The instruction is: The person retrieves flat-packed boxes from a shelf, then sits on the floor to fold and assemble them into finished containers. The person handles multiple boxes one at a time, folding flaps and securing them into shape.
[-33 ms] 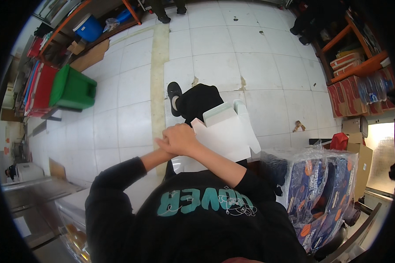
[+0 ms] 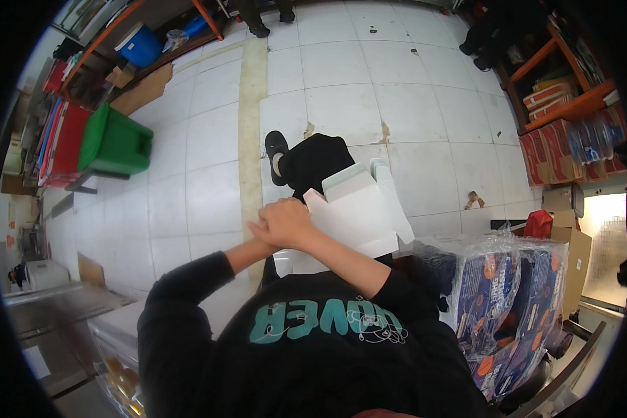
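My two hands are together above my lap. My right hand (image 2: pixel 288 219) lies on top, its fingers closed around my left hand (image 2: pixel 261 233). Most of the left hand is covered by the right, so its fingers are hidden. Beneath my right forearm an open white cardboard box (image 2: pixel 362 219) rests on my thighs, with flaps standing out at its far and right ends. Neither hand appears to grip the box.
At my right stand plastic-wrapped blue packages (image 2: pixel 488 285). A green bin (image 2: pixel 118 143) is on the left, a blue bucket (image 2: pixel 141 45) on a far shelf. Red-and-white cartons (image 2: pixel 547 153) sit right. Other people's legs (image 2: pixel 258 15) show at the far side of the tiled floor (image 2: pixel 341 66).
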Demonstrator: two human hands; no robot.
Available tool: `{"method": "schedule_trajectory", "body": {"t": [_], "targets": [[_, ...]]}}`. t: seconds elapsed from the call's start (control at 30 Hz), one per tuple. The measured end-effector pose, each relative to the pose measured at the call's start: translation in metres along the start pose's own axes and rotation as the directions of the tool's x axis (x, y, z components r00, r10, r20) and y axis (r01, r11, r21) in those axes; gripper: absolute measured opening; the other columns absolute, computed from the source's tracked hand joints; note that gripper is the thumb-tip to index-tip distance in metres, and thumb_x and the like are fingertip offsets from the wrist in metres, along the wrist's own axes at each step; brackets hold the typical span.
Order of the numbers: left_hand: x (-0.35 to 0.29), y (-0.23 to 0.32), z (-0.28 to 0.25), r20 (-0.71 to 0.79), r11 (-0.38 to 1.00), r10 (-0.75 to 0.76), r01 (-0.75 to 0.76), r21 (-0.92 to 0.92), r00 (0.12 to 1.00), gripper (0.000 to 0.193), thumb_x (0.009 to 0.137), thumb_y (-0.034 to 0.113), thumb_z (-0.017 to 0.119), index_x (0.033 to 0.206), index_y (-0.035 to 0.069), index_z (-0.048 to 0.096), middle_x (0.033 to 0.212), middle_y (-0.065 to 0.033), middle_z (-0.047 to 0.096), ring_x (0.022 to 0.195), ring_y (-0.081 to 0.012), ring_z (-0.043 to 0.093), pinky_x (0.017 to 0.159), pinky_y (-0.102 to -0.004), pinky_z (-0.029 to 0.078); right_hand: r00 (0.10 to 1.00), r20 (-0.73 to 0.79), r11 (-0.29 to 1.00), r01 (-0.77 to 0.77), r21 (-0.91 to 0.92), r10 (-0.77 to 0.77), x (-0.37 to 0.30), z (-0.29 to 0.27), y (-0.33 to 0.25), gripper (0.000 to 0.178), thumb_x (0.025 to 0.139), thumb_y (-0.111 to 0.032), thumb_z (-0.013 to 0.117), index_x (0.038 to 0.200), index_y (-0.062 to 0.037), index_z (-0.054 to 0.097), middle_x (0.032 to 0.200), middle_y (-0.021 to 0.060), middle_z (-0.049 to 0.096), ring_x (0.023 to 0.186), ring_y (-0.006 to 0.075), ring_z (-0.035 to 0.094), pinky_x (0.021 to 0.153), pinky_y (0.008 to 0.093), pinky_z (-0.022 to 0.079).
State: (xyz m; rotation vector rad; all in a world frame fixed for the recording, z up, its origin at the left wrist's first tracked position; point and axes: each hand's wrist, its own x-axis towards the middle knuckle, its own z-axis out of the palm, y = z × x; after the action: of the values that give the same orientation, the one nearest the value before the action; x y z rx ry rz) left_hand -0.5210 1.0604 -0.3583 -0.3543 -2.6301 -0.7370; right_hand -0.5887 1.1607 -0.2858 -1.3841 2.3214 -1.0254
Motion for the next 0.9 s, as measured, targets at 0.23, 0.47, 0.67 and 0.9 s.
{"method": "schedule_trajectory", "body": {"t": [0.23,0.47,0.67,0.9], "targets": [[-0.023,-0.006,0.029,-0.056,0.994,-0.107,0.106,-0.025,0.993,0.034,0.086,0.030,0.064,0.109,0.005,0.065,0.100,-0.0165,0.067,0.093,-0.0322,0.065,0.079,-0.0386,0.050,0.993,-0.096,0.984,0.051,-0.170,-0.068,-0.012,0.039,0.018,0.046,0.077,-0.050,0.058,0.066,-0.0064,0.068,0.068,0.0116,0.065,0.068,0.0287,0.059,0.071,0.0450,0.043],[-0.035,-0.011,0.055,-0.121,0.987,-0.151,0.143,-0.074,0.981,0.036,0.086,0.031,0.064,0.110,0.005,0.064,0.101,-0.0156,0.067,0.095,-0.0306,0.065,0.080,-0.0377,0.050,0.982,-0.099,0.969,0.139,-0.204,-0.161,-0.017,0.066,0.027,0.035,0.078,-0.040,0.061,0.070,-0.0073,0.067,0.076,0.0089,0.064,0.080,0.0288,0.058,0.077,0.0457,0.040],[-0.011,-0.027,0.033,-0.028,0.953,-0.222,0.211,-0.216,0.975,0.038,0.085,0.033,0.065,0.111,0.005,0.064,0.102,-0.0149,0.067,0.096,-0.0292,0.065,0.081,-0.0369,0.050,0.960,-0.231,0.986,0.140,-0.089,-0.157,0.001,0.005,0.007,0.032,0.072,-0.023,0.071,0.101,-0.0103,0.062,0.117,0.0132,0.055,0.115,0.0323,0.049,0.091,0.0468,0.038],[0.034,-0.059,-0.024,0.728,0.436,-0.394,0.812,-0.389,0.561,0.049,0.087,0.039,0.065,0.119,0.002,0.058,0.106,-0.0117,0.063,0.097,-0.0156,0.059,0.084,-0.0298,0.046,0.721,-0.453,0.623,-0.688,-0.373,0.524,-0.053,-0.113,0.035,0.064,0.081,-0.032,0.070,0.134,-0.0069,0.044,0.117,0.0212,0.057,0.108,0.0390,0.055,0.087,0.0491,0.043]]}}
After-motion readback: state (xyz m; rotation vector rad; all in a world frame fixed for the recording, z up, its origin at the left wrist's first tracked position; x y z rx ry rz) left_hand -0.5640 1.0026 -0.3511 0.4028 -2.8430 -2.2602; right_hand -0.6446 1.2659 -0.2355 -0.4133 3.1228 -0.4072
